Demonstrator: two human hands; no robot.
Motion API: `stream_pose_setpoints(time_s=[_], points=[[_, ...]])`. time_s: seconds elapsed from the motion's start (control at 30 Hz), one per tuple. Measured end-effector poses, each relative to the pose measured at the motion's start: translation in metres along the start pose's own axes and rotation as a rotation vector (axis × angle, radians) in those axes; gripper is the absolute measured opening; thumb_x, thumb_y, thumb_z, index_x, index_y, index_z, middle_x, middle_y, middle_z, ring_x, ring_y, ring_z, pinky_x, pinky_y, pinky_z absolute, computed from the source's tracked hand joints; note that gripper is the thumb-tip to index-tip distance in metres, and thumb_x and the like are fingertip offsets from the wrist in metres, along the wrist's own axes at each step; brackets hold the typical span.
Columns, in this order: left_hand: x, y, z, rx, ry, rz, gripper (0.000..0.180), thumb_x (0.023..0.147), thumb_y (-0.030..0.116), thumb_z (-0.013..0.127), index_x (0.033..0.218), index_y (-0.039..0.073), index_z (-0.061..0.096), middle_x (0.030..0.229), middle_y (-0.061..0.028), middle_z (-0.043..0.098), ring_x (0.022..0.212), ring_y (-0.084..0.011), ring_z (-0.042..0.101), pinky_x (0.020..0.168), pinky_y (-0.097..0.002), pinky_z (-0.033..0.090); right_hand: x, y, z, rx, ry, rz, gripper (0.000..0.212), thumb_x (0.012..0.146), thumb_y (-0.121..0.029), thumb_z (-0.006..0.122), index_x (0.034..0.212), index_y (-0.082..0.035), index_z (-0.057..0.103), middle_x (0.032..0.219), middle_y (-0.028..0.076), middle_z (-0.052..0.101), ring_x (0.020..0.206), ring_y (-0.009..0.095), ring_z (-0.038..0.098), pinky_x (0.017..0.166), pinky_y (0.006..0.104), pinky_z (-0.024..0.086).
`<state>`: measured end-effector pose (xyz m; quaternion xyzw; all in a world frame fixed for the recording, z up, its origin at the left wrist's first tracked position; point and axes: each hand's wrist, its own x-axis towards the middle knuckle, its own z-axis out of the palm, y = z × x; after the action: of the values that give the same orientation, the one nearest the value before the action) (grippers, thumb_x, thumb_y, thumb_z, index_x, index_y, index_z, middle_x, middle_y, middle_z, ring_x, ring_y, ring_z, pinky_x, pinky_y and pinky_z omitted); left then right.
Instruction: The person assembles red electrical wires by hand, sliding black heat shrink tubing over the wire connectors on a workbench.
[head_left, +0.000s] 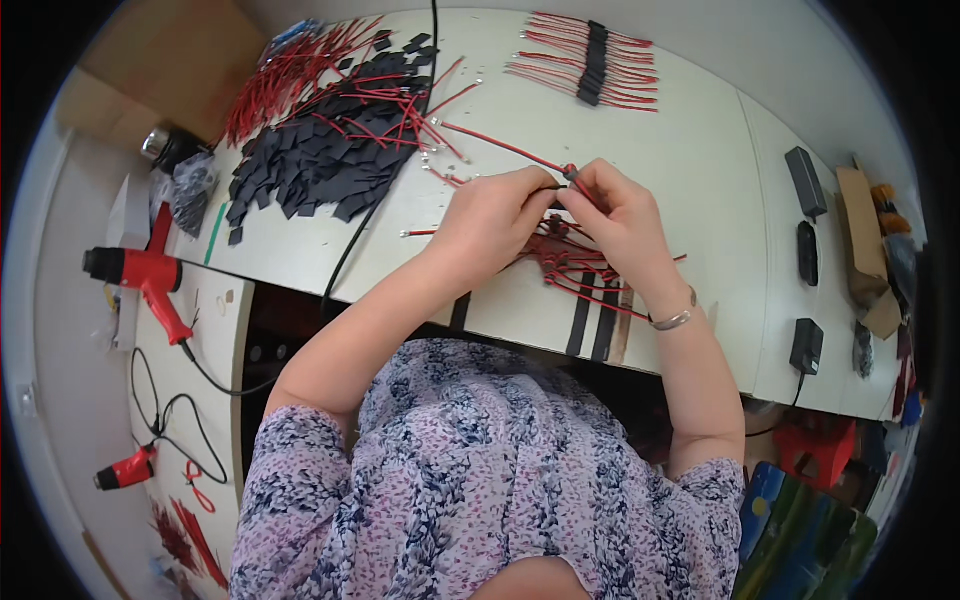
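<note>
My two hands meet over the white table. My right hand (622, 222) pinches a red wire (500, 144) near a small dark piece around it; the wire's far end, tipped with a pale connector, points away to the left. My left hand (490, 220) has its thumb and forefinger closed on a small black strip (553, 187) right beside the wire. Most of that strip is hidden by my fingers. Beneath both hands lies a bunch of red wires (560, 262) with dark pieces among them.
A heap of black rectangular pieces (320, 160) and a pile of red wires (290, 85) lie at the far left. Wires joined by black pieces (594, 62) form a row at the back. A black cable (370, 215) crosses the table. A red heat gun (150, 280) is at the left.
</note>
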<state>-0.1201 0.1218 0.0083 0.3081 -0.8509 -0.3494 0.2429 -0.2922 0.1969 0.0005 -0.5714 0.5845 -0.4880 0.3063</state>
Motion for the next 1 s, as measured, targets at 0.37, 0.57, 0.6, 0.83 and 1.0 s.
stream_pose_setpoints(time_s=[0.37,0.57,0.6,0.83,1.0], points=[[0.005,-0.033,-0.023,0.349,0.218,0.124,0.033,0.08,0.023,0.081,0.105,0.005,0.07,0.082,-0.0105,0.068,0.069,-0.0229,0.067,0.063,-0.0328,0.052,0.001,-0.004,-0.015,-0.087,0.15,-0.089,0.016,0.096,-0.013,0.064,0.091,0.0,0.059,0.064,0.001,0.048,0.059,0.008,0.041,0.054,0.0248,0.037],[-0.001,-0.051,-0.066,0.254,0.243,-0.103,0.027,0.084,0.027,0.076,0.095,0.003,0.074,0.083,-0.0134,0.068,0.074,-0.0295,0.066,0.066,-0.0367,0.051,-0.002,-0.011,-0.023,-0.257,0.117,-0.188,0.012,0.093,-0.008,0.066,0.087,0.002,0.061,0.065,0.005,0.051,0.057,0.012,0.043,0.054,0.026,0.038],[-0.002,-0.054,-0.069,0.267,0.246,-0.069,0.028,0.084,0.024,0.077,0.099,0.001,0.073,0.082,-0.0138,0.069,0.07,-0.0235,0.064,0.064,-0.0328,0.05,-0.002,-0.011,-0.021,-0.254,0.11,-0.193,0.012,0.093,-0.008,0.066,0.087,0.002,0.061,0.065,0.005,0.051,0.057,0.012,0.043,0.054,0.026,0.038],[-0.004,-0.05,-0.071,0.563,0.199,0.245,0.025,0.079,0.018,0.079,0.099,0.004,0.073,0.088,-0.0085,0.068,0.081,-0.0243,0.065,0.069,-0.0338,0.052,-0.001,-0.003,-0.012,-0.351,0.052,-0.313,0.009,0.094,-0.008,0.064,0.093,0.0,0.064,0.077,0.009,0.06,0.061,0.02,0.054,0.058,0.031,0.045],[0.007,-0.027,-0.031,0.552,0.055,0.534,0.023,0.075,0.017,0.077,0.094,0.009,0.068,0.081,-0.0047,0.062,0.079,-0.0247,0.062,0.068,-0.0373,0.051,-0.004,0.002,0.004,-0.539,-0.102,-0.402,0.011,0.094,-0.011,0.06,0.095,-0.001,0.063,0.084,0.013,0.062,0.069,0.032,0.061,0.063,0.0378,0.05]])
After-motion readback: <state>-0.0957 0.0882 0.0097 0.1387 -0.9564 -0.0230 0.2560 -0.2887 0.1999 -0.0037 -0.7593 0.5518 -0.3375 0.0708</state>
